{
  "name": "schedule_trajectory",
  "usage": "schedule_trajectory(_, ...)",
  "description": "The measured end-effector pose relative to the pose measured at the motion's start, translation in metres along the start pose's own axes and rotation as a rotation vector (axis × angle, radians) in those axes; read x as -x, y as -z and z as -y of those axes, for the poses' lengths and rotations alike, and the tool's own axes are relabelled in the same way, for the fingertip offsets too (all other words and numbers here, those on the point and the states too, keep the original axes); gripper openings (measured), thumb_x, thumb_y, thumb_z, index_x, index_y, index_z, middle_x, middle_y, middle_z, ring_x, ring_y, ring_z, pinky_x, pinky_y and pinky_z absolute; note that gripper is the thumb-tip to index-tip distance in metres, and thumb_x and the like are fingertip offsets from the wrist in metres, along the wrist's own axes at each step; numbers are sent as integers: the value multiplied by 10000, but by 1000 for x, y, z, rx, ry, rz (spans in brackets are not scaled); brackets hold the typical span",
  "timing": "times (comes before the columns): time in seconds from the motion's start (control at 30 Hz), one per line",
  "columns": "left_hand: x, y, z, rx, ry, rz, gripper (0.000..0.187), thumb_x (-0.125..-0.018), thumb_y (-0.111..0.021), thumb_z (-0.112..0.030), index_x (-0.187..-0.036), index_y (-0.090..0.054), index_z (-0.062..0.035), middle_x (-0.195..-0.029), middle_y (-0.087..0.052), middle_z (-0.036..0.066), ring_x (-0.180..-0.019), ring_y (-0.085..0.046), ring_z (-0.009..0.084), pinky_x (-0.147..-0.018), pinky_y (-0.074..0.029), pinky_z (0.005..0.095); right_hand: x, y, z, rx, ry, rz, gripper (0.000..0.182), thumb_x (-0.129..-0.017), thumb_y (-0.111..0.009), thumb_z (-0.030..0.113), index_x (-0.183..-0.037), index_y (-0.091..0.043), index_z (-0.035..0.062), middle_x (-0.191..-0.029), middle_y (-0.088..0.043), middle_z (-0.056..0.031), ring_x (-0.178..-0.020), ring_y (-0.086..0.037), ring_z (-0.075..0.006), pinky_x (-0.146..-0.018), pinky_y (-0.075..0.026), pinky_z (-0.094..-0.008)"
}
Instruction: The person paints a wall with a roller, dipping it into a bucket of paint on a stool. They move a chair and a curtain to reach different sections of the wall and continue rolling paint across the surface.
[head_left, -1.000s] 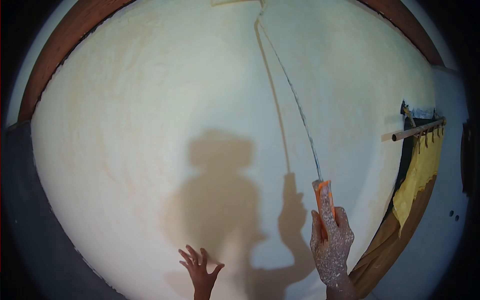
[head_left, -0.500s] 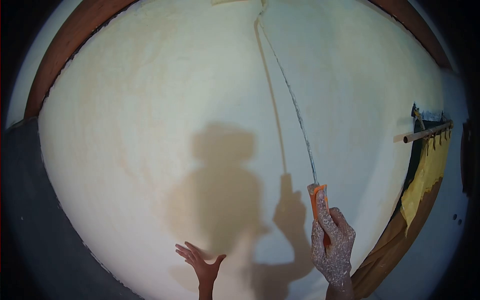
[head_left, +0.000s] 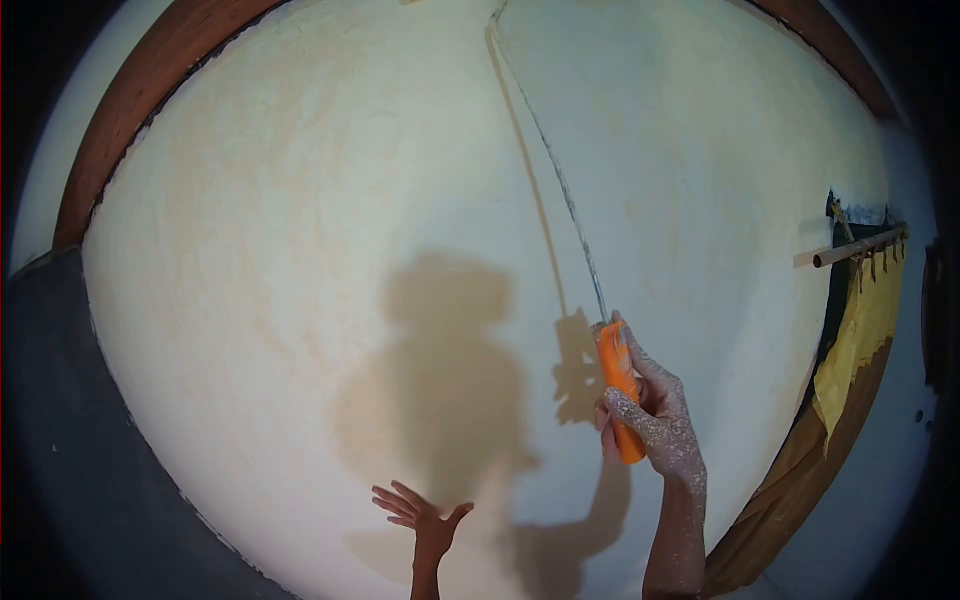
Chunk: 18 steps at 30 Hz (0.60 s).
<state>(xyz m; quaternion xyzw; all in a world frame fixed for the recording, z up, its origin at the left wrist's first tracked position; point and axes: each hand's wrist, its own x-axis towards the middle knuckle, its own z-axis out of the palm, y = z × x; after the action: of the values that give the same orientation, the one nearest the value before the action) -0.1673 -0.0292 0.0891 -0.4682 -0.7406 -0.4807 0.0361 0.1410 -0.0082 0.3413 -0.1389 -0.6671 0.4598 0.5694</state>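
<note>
My right hand (head_left: 657, 410), speckled with paint, grips the orange handle of a paint roller (head_left: 617, 390). Its long thin metal rod runs up and to the left along the pale wall (head_left: 300, 200). The roller head lies mostly beyond the top edge of the view. Low in the middle, my left hand (head_left: 425, 512) is raised in front of the wall with fingers spread and nothing in them. Shadows of a head, body, right hand and rod fall on the wall.
At the right, a pole (head_left: 860, 246) juts out with a yellow cloth (head_left: 860, 320) hanging from it over a dark opening. Brown material (head_left: 770, 520) hangs below. Reddish-brown beams (head_left: 110, 150) border the wall above, and a dark grey surface (head_left: 60, 400) lies at the left.
My right hand has moved up and turned, showing more of the orange handle. The rod has shifted left and the roller head has slid further out at the top. My left hand moved slightly right.
</note>
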Motion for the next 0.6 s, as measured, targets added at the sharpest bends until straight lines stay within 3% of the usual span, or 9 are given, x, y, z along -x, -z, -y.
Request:
schedule_trajectory(0.03, 0, -1, -1, -5, 2, -12, 1410, -624, -835, -476, -1424, 252, -69, -1425, 373, 256, -1316, 325, 474, -987, 25, 734, -4, -2, -2, 6, 2, -2, 640, -914, -558, 78, -1476, -260, 140, -656, -571, -59, -428, -515, -101, -436, -460, -247)
schedule_trajectory(0.07, -1, -2, -1, 1, -1, -8, 1410, -624, -835, -476, -1424, 252, -69, -1425, 373, 256, -1316, 325, 474, -987, 25, 734, -12, -4, -1, 86, 68, -16, 599, -940, -533, 148, -1475, -262, 141, -624, -554, -56, -403, -493, -100, -414, -439, -243)
schedule_trajectory(0.13, 0, -2, 0, -12, 6, -16, 1412, -622, -831, -491, -1425, 252, -71, -1425, 373, 256, -1315, 329, 470, -988, 41, 729, -35, -18, 32, 63, -2, -20, 526, -995, -429, 353, -1457, -303, 135, -532, -496, -44, -336, -420, -92, -344, -364, -239)
schedule_trajectory(0.23, 0, -2, 2, 2, 0, -15, 1410, -621, -825, -507, -1428, 249, -80, -1429, 371, 251, -1314, 334, 464, -991, 53, 723, -55, -29, 36, 92, -72, -26, 544, -993, -404, 422, -1449, -318, 138, -499, -465, -23, -322, -379, -80, -324, -325, -233)
schedule_trajectory(0.27, 0, 0, 1, 3, 1, -17, 1410, -621, -825, -507, -1428, 249, -80, -1429, 371, 251, -1314, 334, 464, -991, 53, 723, -53, -35, 33, 156, -38, -51, 478, -992, -410, 422, -1318, -469, 78, -492, -450, -6, -325, -368, -67, -313, -308, -228)
schedule_trajectory(0.3, 0, 2, -2, 23, 12, -3, 1415, -616, -823, -522, -1427, 247, -75, -1421, 372, 265, -1303, 342, 478, -994, 71, 714, -47, -37, 28, 157, -35, -48, 478, -992, -410, 422, -1318, -469, 78, -492, -450, -6, -325, -368, -67, -313, -308, -228)
schedule_trajectory(0.37, 1, 2, -2, 45, 26, 10, 1420, -611, -821, -536, -1427, 245, -70, -1413, 372, 279, -1292, 349, 491, -998, 89, 705, -24, -40, 11, 159, -148, -58, 477, -965, -428, 496, -1032, -565, 44, -478, -421, 5, -334, -375, -72, -314, -300, -225)
schedule_trajectory(0.43, 0, 0, 0, 39, 11, 2, 1425, -610, -825, -527, -1423, 247, -59, -1416, 371, 276, -1291, 358, 482, -998, 99, 701, -1, -46, -14, 36, -229, -121, 423, -985, -426, 437, -801, -507, 65, -483, -420, 17, -335, -367, -55, -308, -291, -228)
schedule_trajectory(0.6, 0, 1, 1, 33, 7, 7, 1423, -614, -826, -520, -1421, 248, -53, -1414, 371, 280, -1288, 361, 484, -1000, 101, 697, -29, -58, -11, 53, -136, -59, 462, -980, -415, 469, -752, -471, 71, -483, -415, 18, -340, -368, -58, -327, -301, -226)
